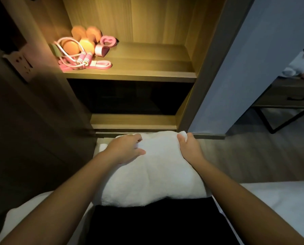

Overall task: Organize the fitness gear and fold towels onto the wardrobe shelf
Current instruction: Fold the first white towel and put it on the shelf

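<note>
A folded white towel (153,175) is held over the lap, and everything below is placed from it. Its far left corner is taken by the left hand (126,149), with a ridge of cloth caught between thumb and fingers; its far right corner is pinched by the right hand (191,150), a tuft of cloth showing above the fingers.

The step in hand is judged to be the finishing of the fold before the lift. The bulge down the towel's middle should be smoothed flat and the far corners squared, so that the layers are not shed when it is raised. A lift with both hands kept level is advised, the thick folded edge being led forward.

Beyond the towel and above it, the lit wardrobe shelf (147,66) is seen. Up and to the left of the towel the shelf's corner is filled by orange dumbbells (71,46), a pink skipping rope (82,58) and pink bands (108,41); straight ahead of the towel the boards are bare, which seems the better landing place. The shelf's front lip must be cleared. To the upper right of the towel the path is hemmed by the open wardrobe door (236,68). A dark compartment (130,98) lies between the towel and the shelf. The bed (280,200) spreads on either side of the towel.
</note>
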Demonstrator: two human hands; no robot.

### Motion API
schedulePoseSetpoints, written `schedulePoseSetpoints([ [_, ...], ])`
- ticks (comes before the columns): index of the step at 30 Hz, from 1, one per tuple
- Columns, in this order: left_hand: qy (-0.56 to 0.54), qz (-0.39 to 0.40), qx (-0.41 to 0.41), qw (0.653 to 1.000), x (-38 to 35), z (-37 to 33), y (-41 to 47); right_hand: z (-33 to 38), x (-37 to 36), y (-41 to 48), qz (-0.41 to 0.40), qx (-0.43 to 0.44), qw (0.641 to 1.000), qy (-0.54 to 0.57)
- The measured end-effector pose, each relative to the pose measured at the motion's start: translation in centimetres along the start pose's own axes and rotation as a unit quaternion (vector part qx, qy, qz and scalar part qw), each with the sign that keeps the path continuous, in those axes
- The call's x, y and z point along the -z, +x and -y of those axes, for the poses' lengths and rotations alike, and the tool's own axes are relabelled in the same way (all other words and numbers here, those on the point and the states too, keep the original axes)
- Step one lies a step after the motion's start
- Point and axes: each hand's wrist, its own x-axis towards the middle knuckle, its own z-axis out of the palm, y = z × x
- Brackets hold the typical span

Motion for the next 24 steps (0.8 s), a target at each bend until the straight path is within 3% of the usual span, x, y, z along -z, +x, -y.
schedulePoseSetpoints([
  [4,0.131,-0.149,-0.027,0.98,2.0,1.5,-2.4,-0.6,-0.4,0.1,-0.013,-0.003,0.999,0.034],
  [7,0.114,-0.12,-0.036,0.986,3.4,2.0,-4.5,-0.5,-0.4,0.1,-0.01,0.005,0.999,0.042],
  [11,0.069,-0.15,-0.141,0.976,4.9,0.4,-7.9,-0.2,-0.1,-0.7,-0.016,0.023,0.995,0.091],
  [13,0.032,-0.11,-0.171,0.979,5.3,-0.2,-9.4,-0.3,0.2,-1.5,-0.023,0.037,0.988,0.146],
  [15,0.012,-0.021,-0.17,0.985,4.9,-0.7,-10.5,-0.4,0.5,-2.2,-0.032,0.054,0.981,0.182],
  [18,-0.024,0.047,-0.145,0.988,3.6,-1.3,-11.3,-0.3,0.6,-2.8,-0.039,0.072,0.977,0.199],
  [23,-0.1,-0.056,0.02,0.993,3.7,-1.1,-10.4,-0.3,0.6,-2.9,-0.057,0.08,0.972,0.212],
  [24,-0.116,-0.043,0.044,0.991,4.0,-0.9,-10.1,-0.3,0.7,-2.9,-0.056,0.083,0.972,0.213],
])
